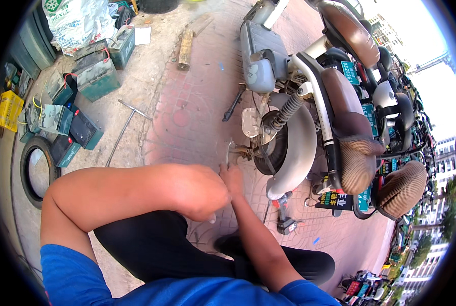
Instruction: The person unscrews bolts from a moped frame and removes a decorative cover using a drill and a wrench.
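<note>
A scooter (256, 71) stands in front of me, with its grey-white rear fender (302, 148), coil spring shock absorber (289, 112) and wheel (274, 148) exposed. My right hand (231, 177) is closed around a slim silver tool (229, 153), which looks like a wrench. Its upper end is beside the rusty axle end (242, 150). My left arm bends across in front of me, and my left hand (205, 196) hangs just left of the right wrist. Its fingers are mostly hidden underneath; one fingertip shows. A red and black cordless power tool (286, 219) rests on the paving below the fender.
Several dark green batteries (96, 79) stand at the left, near a white plastic bag (80, 23), a yellow box (9, 109) and a tyre (34, 171). A T-handle wrench (126, 125) and wooden block (185, 50) lie on the ground. More parked scooters (391, 102) line the right.
</note>
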Available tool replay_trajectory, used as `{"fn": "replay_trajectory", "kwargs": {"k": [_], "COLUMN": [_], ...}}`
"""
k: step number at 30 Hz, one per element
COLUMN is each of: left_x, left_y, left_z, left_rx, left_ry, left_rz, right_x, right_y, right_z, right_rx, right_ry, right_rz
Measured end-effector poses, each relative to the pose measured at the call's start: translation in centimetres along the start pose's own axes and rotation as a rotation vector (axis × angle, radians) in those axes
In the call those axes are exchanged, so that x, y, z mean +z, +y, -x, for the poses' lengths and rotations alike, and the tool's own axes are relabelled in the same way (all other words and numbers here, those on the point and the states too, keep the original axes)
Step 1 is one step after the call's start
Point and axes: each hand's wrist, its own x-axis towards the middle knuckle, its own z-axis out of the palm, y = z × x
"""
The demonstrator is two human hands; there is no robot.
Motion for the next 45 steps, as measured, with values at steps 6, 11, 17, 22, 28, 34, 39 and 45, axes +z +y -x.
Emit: {"fn": "replay_trajectory", "kwargs": {"k": [6,11,17,22,28,34,39,45], "left_x": [-0.4,-0.5,-0.4,-0.2,-0.9,-0.1,0.4,-0.5], "left_y": [0.9,0.6,0.6,0.5,1.3,0.4,0.6,0.9], "left_z": [0.1,-0.3,0.0,0.7,-0.1,0.1,-0.2,-0.6], "left_rx": [0.01,-0.065,-0.041,-0.099,-0.022,0.041,0.057,-0.061], "left_ry": [-0.042,-0.098,-0.084,-0.082,0.02,0.025,0.036,-0.092], "left_rz": [-0.01,0.018,0.026,0.053,0.004,0.006,-0.024,-0.006], "right_x": [-10.3,-14.1,-10.6,-2.3,7.2,4.8,-4.0,-11.3], "right_y": [2.9,1.1,5.7,1.6,2.3,2.9,1.9,3.1], "right_z": [-0.7,-2.5,-3.0,-3.2,-8.8,-2.5,1.8,-0.9], "right_rx": [-0.14,0.0,-0.325,-0.056,0.423,0.004,0.002,-0.002], "right_ry": [-0.092,-0.315,-0.156,-0.3,-0.01,-0.329,-0.103,-0.097], "right_rz": [0.035,0.12,0.36,0.137,-1.097,-0.159,-0.003,0.047]}}
